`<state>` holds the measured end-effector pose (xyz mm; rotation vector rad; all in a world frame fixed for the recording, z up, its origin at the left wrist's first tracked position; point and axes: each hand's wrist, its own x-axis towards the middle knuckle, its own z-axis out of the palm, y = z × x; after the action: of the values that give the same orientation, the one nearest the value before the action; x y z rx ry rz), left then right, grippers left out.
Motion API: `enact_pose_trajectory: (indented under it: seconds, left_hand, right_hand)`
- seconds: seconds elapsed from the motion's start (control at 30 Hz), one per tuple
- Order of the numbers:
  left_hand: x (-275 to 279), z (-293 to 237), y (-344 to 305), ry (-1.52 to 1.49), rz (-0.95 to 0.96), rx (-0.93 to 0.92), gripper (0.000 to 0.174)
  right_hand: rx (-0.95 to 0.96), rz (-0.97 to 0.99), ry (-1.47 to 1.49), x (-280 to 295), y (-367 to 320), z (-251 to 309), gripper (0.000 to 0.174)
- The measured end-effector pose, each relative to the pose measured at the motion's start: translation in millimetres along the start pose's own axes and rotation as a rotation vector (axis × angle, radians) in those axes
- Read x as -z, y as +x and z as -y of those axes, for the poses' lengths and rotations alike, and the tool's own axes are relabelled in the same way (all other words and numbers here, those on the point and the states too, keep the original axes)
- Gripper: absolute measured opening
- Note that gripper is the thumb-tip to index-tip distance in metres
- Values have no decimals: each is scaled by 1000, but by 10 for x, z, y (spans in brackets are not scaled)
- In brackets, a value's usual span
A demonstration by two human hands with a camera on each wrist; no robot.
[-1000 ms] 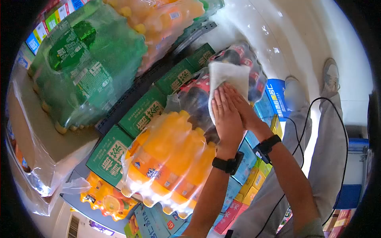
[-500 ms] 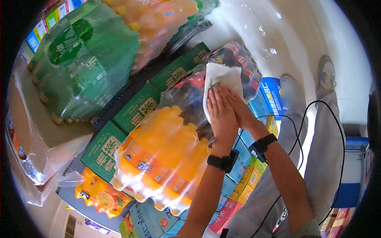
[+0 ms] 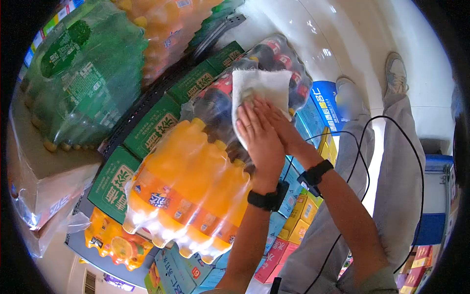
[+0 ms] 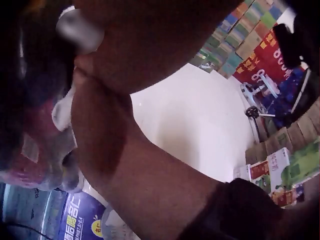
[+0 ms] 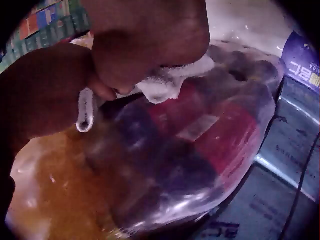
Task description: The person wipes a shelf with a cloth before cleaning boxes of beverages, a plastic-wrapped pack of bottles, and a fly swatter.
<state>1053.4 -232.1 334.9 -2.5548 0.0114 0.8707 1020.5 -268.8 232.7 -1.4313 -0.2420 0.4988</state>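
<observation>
A white cloth (image 3: 276,85) lies on a film-wrapped pack of dark bottles with red labels (image 3: 299,88); part of it shows in the right wrist view (image 5: 162,89). My left hand (image 3: 262,147) rests on the cloth's lower part with fingers extended. Close against it, my right hand (image 3: 284,128) also presses on the cloth, its fingers straight and partly hidden beside the left. Just below the hands is a wrapped pack of orange bottles (image 3: 191,171). Both wrist views are dark, with hands and forearms filling much of them.
Green cartons (image 3: 152,128) line the left side of the packs, and blue cartons (image 3: 308,117) the right. A large green bottle pack (image 3: 83,73) stands upper left. A black cable (image 3: 422,186) loops over the legs. Shoes stand on the pale floor (image 3: 362,29).
The head view has shifted, so the packs and hands appear further left. Both hands and the cloth have slid slightly over the dark bottles towards the orange pack; the cloth looks more spread out.
</observation>
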Motion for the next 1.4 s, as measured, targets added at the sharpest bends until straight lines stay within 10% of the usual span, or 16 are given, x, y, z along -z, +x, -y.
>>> enact_pose_trajectory:
  seconds: [0.23,0.4,0.7,0.93,1.23,1.4]
  left_hand:
    - [-37,13,-615,-30,138,-170,67]
    - [256,133,-651,-254,100,53,69]
    - [-822,-301,-380,-357,164,-144,69]
    - [2,22,-1119,-192,160,-6,72]
    - [-463,-226,-584,-200,120,-177,74]
    - [-263,-175,-1228,-249,217,-90,69]
  right_hand:
    - [-52,87,-226,-101,-581,417,82]
    - [-29,93,-53,-70,-293,632,83]
    - [-221,126,-119,-288,-907,-673,81]
    - [-123,156,-236,-309,-811,570,73]
    - [-161,47,-283,-304,-864,-185,84]
    - [-206,176,-145,-142,-1213,428,83]
